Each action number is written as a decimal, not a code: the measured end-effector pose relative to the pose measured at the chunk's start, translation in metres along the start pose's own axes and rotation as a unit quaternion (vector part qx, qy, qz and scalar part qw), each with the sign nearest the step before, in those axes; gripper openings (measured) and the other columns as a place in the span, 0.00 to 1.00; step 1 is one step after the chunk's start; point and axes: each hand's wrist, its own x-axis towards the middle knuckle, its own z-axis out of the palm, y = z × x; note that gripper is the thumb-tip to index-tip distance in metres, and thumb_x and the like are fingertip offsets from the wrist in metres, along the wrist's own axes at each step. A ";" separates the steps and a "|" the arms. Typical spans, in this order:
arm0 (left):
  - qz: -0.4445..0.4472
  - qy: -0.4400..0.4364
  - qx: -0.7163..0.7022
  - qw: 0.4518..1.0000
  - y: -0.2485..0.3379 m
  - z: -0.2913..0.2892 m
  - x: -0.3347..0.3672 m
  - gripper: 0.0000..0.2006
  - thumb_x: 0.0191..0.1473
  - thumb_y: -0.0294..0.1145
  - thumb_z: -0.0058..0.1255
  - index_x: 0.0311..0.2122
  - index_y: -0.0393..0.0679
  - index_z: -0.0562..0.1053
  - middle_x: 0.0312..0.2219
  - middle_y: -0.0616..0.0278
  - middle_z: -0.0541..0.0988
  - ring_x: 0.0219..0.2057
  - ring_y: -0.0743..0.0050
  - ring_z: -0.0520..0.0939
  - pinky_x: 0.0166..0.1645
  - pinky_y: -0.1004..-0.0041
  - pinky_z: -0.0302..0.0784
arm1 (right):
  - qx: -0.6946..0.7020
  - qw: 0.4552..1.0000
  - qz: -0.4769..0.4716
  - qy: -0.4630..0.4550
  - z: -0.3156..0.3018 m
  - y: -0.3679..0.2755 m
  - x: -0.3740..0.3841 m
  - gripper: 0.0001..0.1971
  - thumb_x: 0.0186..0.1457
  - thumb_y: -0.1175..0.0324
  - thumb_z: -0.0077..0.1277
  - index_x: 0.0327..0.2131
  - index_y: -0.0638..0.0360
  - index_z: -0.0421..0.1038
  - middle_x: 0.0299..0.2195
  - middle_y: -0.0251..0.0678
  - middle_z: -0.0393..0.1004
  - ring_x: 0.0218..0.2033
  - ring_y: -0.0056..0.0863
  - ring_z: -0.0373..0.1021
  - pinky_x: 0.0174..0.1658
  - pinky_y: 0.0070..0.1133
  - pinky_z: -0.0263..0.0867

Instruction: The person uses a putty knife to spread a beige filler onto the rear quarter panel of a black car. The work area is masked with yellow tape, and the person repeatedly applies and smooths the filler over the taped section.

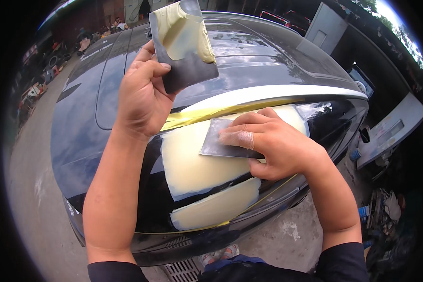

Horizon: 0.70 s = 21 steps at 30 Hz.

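Note:
My left hand [147, 89] is raised at the upper middle and grips a dark flat plate [188, 74] by its lower left edge. Yellowish body filler [203, 40] is smeared over the plate's upper part, thick along its right side. Lower and to the right, my right hand [272, 143] is closed on a grey flat spreader [216, 137], which lies against a pale filler patch [188, 162] on the black car [150, 188]. A smaller filler patch [216, 204] sits below, past a dark gap. Yellow masking tape [192, 117] runs along the upper edge of the large patch.
A white strip [249, 96] curves along the car above the tape. Loose car doors [392, 131] lean at the right, near piled parts and blue cans [363, 211]. A floor grate [183, 271] lies by my feet. Assorted items [35, 91] line the far left.

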 end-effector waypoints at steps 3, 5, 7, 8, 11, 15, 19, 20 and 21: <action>0.002 0.004 0.019 1.000 -0.001 -0.001 0.001 0.24 0.55 0.21 0.34 0.59 0.38 0.59 0.48 0.54 0.75 0.48 0.67 0.79 0.55 0.62 0.77 | -0.001 1.000 0.001 0.012 -0.003 0.007 -0.007 0.27 0.39 0.71 0.52 0.49 0.60 0.73 0.48 0.40 0.76 0.55 0.36 0.66 0.58 0.34 0.58; 0.003 0.011 0.028 1.000 0.000 -0.001 0.000 0.25 0.55 0.21 0.34 0.60 0.38 0.58 0.49 0.53 0.75 0.48 0.66 0.79 0.55 0.62 0.77 | -0.004 1.000 0.011 0.007 -0.005 0.013 -0.012 0.27 0.39 0.71 0.52 0.49 0.60 0.72 0.47 0.41 0.76 0.55 0.37 0.67 0.58 0.34 0.58; 0.004 0.026 0.033 0.999 0.000 0.002 -0.001 0.25 0.55 0.21 0.33 0.60 0.38 0.58 0.49 0.53 0.75 0.49 0.65 0.79 0.55 0.61 0.77 | -0.006 1.000 0.022 0.003 -0.007 0.018 -0.019 0.27 0.39 0.71 0.52 0.49 0.60 0.72 0.47 0.42 0.76 0.55 0.38 0.67 0.59 0.35 0.58; 0.004 0.034 0.035 0.999 -0.001 0.003 -0.001 0.25 0.55 0.21 0.33 0.60 0.38 0.58 0.49 0.52 0.74 0.49 0.65 0.79 0.55 0.61 0.77 | -0.007 1.000 0.028 0.003 -0.007 0.022 -0.022 0.27 0.39 0.71 0.52 0.49 0.60 0.72 0.46 0.42 0.76 0.55 0.38 0.67 0.59 0.35 0.57; -0.009 0.020 0.046 0.999 -0.002 -0.002 0.000 0.26 0.56 0.21 0.32 0.61 0.39 0.58 0.52 0.55 0.73 0.53 0.68 0.76 0.59 0.60 0.73 | 0.000 0.999 0.044 0.000 -0.010 0.028 -0.029 0.28 0.39 0.71 0.51 0.49 0.59 0.72 0.46 0.43 0.76 0.55 0.39 0.67 0.60 0.36 0.57; -0.004 0.012 0.043 0.999 0.000 0.002 -0.001 0.26 0.56 0.21 0.32 0.62 0.39 0.58 0.52 0.54 0.73 0.54 0.67 0.76 0.60 0.60 0.73 | 0.000 0.998 0.069 -0.005 -0.017 0.030 -0.038 0.28 0.38 0.72 0.50 0.50 0.57 0.71 0.46 0.44 0.75 0.56 0.40 0.66 0.61 0.36 0.55; -0.009 0.020 0.054 0.998 -0.001 -0.003 -0.001 0.26 0.56 0.21 0.31 0.62 0.38 0.57 0.54 0.54 0.72 0.54 0.67 0.75 0.60 0.62 0.73 | 0.003 0.996 0.094 -0.010 -0.019 0.037 -0.046 0.28 0.38 0.72 0.50 0.50 0.57 0.71 0.47 0.47 0.74 0.55 0.41 0.66 0.62 0.35 0.54; -0.009 0.026 0.058 0.998 -0.002 -0.004 -0.001 0.27 0.56 0.21 0.31 0.62 0.38 0.56 0.54 0.54 0.72 0.55 0.67 0.75 0.60 0.62 0.73 | 0.005 0.995 0.103 -0.015 -0.020 0.037 -0.048 0.28 0.38 0.72 0.50 0.50 0.57 0.71 0.47 0.47 0.74 0.55 0.41 0.66 0.62 0.35 0.54; -0.008 0.029 0.058 0.998 -0.002 -0.003 -0.001 0.27 0.56 0.21 0.31 0.62 0.38 0.56 0.54 0.54 0.71 0.55 0.67 0.75 0.60 0.63 0.73 | 0.005 0.993 0.114 -0.020 -0.022 0.038 -0.051 0.28 0.38 0.72 0.50 0.50 0.56 0.71 0.48 0.47 0.73 0.56 0.41 0.66 0.62 0.34 0.54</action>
